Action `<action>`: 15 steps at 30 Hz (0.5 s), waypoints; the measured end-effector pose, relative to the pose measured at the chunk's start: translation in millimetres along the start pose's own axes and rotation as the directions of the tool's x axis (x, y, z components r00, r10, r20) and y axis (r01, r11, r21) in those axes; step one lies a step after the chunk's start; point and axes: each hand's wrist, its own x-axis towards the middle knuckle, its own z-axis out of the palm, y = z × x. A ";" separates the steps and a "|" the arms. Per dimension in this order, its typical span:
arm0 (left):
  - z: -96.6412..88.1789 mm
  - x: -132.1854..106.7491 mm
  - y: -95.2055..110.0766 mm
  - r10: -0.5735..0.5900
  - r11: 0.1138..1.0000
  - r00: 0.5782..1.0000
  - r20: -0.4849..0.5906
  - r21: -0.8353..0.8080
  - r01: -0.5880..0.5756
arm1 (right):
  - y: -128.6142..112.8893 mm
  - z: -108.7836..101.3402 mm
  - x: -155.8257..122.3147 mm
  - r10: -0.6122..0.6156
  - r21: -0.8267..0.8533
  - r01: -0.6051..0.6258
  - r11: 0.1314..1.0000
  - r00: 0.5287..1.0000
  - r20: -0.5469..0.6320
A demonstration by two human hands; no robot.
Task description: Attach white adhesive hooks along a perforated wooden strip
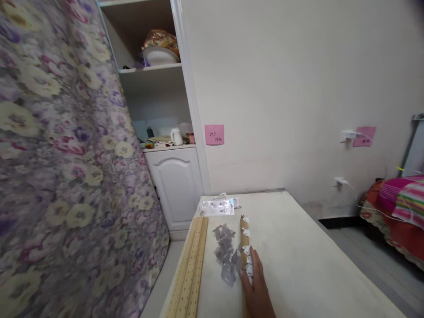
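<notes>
My right hand [256,289] comes in from the bottom of the head view. Its thumb lies on the left side and its fingers on the right side of a narrow brown strip [244,240], closed around it. Several small white pieces [246,232] sit in a row along this strip, the nearest ones bunched by my fingertips. Just left of it lies a heap of crumpled clear plastic wrappers [226,251]. My left hand is out of view.
Long pale wooden strips with small holes [190,269] lie along the table's left edge. Clear plastic packs [217,206] rest at the far end of the white table [298,256]. A floral curtain [76,176] and a white cabinet [177,185] stand to the left.
</notes>
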 end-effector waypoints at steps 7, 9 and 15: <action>12.3 -4.2 3.0 0.109 0.994 0.992 -0.068 0.032 -0.107 | -13.0 13.3 -4.8 0.096 0.065 -0.092 0.994 0.994 -0.049; 11.1 -6.0 7.3 0.125 0.992 0.989 -0.077 0.035 -0.123 | -14.7 16.2 -5.9 0.116 0.084 -0.112 0.990 0.992 -0.053; 6.0 -11.7 12.0 0.164 0.985 0.981 -0.099 0.068 -0.158 | -15.6 22.6 -7.6 0.168 0.133 -0.159 0.978 0.984 -0.061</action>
